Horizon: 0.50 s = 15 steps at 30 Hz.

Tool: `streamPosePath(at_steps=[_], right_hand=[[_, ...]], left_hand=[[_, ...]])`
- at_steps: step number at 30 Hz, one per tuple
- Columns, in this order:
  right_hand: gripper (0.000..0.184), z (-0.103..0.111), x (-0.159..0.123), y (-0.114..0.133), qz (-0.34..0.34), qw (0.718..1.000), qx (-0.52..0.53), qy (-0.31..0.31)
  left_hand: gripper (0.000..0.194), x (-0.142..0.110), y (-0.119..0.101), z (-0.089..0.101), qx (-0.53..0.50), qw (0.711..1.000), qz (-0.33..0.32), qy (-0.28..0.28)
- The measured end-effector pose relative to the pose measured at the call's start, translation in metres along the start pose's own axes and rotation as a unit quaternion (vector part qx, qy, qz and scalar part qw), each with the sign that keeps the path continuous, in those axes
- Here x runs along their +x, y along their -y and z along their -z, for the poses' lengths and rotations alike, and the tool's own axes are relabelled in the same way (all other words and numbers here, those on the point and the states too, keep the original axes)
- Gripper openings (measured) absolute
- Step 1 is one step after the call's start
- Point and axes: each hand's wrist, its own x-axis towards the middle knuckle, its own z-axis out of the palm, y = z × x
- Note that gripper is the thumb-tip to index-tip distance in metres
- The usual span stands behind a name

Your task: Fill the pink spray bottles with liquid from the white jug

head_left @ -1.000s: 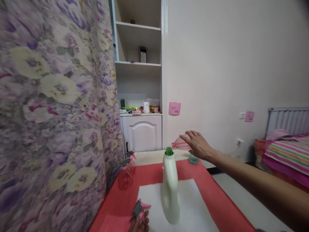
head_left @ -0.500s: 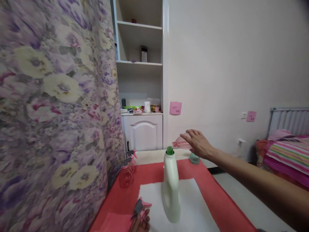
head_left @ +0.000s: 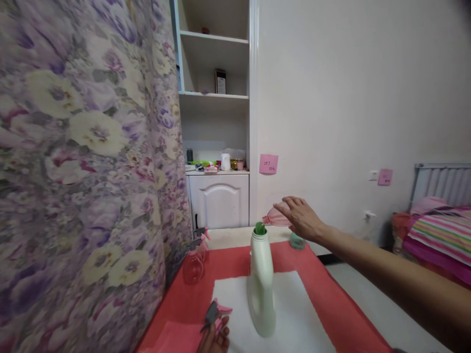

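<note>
My right hand (head_left: pixel 303 219) is wrapped over a clear pink bottle (head_left: pixel 275 216), tipped on its side with its threaded neck pointing left. That neck is just above and beside the green spout in the mouth of a pale green jug (head_left: pixel 262 289). Upright with its handle toward me, the jug stands on a white sheet (head_left: pixel 294 304). Down at the lower left, my left hand (head_left: pixel 215 338) grips a grey and pink spray head (head_left: pixel 217 312). Whether liquid is flowing from the bottle I cannot make out.
Pink spray bottles (head_left: pixel 194 267) stand at the table's left edge by the floral curtain (head_left: pixel 110 171). A green cap (head_left: pixel 297 241) lies at the back right on the red cloth (head_left: pixel 327 294). Behind are a white cabinet (head_left: pixel 220 201) and a wall; a bed (head_left: pixel 441 230) is at right.
The view has shifted very slightly. Both hands, the tilted bottle and the jug keep nearly the same places and holds.
</note>
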Motion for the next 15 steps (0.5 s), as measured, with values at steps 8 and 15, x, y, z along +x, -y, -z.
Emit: streamPosePath(at_steps=[8,15], right_hand=[[0.076,-0.0008,0.0019,0.0003,0.008,1.000,-0.005,-0.006],[0.075,0.0004,0.0035,0.0002,0.016,1.000,-0.009,-0.006]], left_hand=[[0.034,-0.0041,-0.0008,-0.0062,-0.011,1.000,0.000,-0.010],[0.026,-0.0020,-0.0007,-0.0069,0.000,1.000,-0.004,-0.014]])
